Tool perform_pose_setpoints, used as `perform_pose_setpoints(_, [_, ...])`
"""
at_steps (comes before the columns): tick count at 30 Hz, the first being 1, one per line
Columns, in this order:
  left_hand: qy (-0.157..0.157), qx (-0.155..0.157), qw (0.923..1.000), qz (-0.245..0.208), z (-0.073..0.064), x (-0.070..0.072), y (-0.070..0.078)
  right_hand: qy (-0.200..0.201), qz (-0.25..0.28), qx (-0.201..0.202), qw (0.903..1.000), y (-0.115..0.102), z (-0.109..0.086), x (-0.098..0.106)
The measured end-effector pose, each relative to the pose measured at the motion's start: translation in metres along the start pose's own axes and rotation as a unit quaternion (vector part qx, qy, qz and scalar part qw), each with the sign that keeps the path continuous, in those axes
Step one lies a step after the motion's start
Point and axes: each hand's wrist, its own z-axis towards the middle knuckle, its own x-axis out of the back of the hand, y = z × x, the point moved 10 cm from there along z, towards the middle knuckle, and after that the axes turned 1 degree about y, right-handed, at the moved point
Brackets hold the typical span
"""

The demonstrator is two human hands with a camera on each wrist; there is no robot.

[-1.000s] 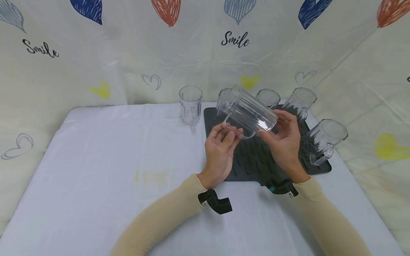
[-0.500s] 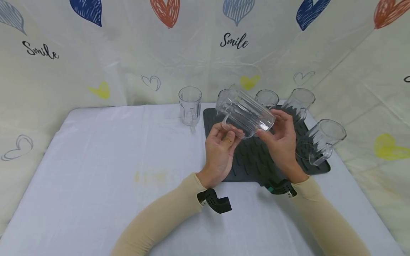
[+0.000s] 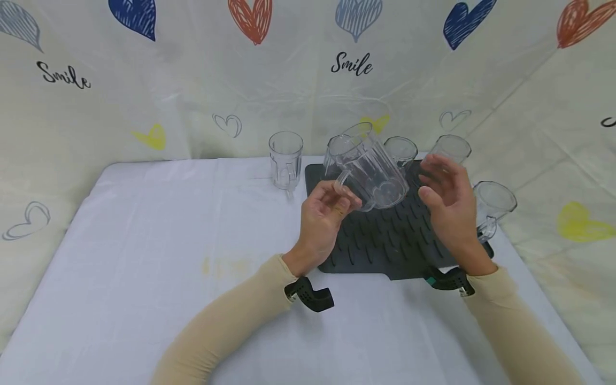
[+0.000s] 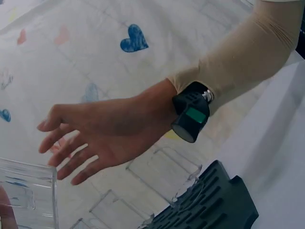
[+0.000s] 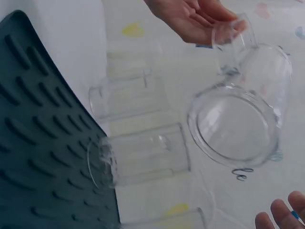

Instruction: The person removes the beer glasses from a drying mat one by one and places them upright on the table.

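Note:
My left hand [image 3: 324, 222] grips the handle of a clear glass mug [image 3: 377, 179] held tilted above the dark drying mat [image 3: 370, 246]. The mug's mouth points up and to the left, its base down and to the right. In the right wrist view the round base of this mug [image 5: 233, 126] faces the camera, with the left hand [image 5: 195, 19] at its handle. My right hand [image 3: 452, 208] is apart from the mug, to its right, holding nothing. Its fingers are spread and lightly bent, as the left wrist view of the right hand [image 4: 105, 131] shows.
On the mat stand more clear mugs: one mug [image 3: 400, 149] at the back, another mug [image 3: 451, 147] at the back right, and a mug [image 3: 495, 203] at the right edge, partly behind the right hand. A separate mug [image 3: 286, 160] stands on the white table [image 3: 168, 240] left of the mat.
My right hand has let go of the mug's base and moved right. The left hand has turned the mug more upright, so its mouth and base now show.

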Motion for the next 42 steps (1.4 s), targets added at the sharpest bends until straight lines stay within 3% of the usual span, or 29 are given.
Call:
perform_pose_setpoints(3, [-0.008,-0.015,0.9992,0.035,0.001,0.0,0.008,0.008,-0.052,0.004,0.9986,-0.009,0.003,0.013])
perform_pose_setpoints(8, [-0.019,-0.035,0.996,0.08,0.004,0.0,0.02,0.016,-0.155,0.008,0.9878,-0.022,0.006,0.033])
perform_pose_setpoints(16, [-0.021,-0.061,0.9868,0.148,0.008,0.004,0.04,0.029,-0.226,-0.012,0.9736,-0.036,0.006,0.067])
perform_pose_setpoints(19, [-0.026,-0.073,0.9825,0.17,0.009,0.006,0.047,0.033,-0.264,-0.044,0.963,-0.036,0.005,0.082])
perform_pose_setpoints(23, [-0.031,-0.09,0.9763,0.194,0.01,0.009,0.057,0.036,-0.35,-0.085,0.9322,-0.033,0.001,0.104])
perform_pose_setpoints(26, [-0.029,-0.1,0.9721,0.21,0.012,0.014,0.064,0.035,-0.395,-0.094,0.9132,-0.031,-0.001,0.118])
perform_pose_setpoints(30, [-0.02,-0.106,0.9683,0.225,0.014,0.02,0.076,0.034,-0.417,-0.115,0.901,-0.025,-0.005,0.137])
perform_pose_setpoints(37, [-0.009,-0.121,0.9594,0.255,0.017,0.034,0.093,0.008,-0.466,-0.17,0.8683,-0.009,-0.018,0.162])
perform_pose_setpoints(42, [-0.004,-0.129,0.9524,0.276,0.02,0.044,0.102,-0.014,-0.482,-0.182,0.8569,0.008,-0.027,0.176])
